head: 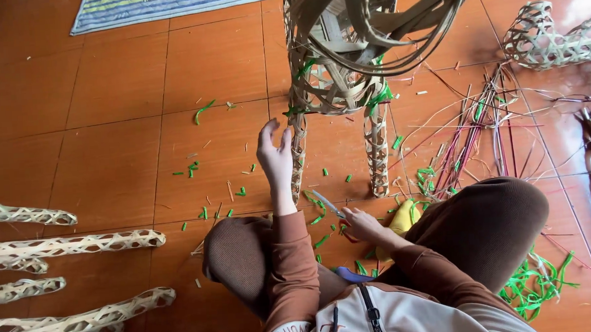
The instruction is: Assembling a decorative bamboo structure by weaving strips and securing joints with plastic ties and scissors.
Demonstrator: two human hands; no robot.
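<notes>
Seen from above, a person sits on an orange tiled floor (109,147). At upper centre stands a woven bamboo frame (344,64) on two lattice legs. The left hand (276,157), fingers loosely spread, steadies the nearer leg (297,152). The right hand (361,224), lower centre, grips scissors (325,203) pointed toward it. Green scraps (192,168) litter the tiles.

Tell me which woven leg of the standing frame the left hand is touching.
The nearer-left woven leg, beside the left hand; the other leg stands untouched farther right.
</notes>
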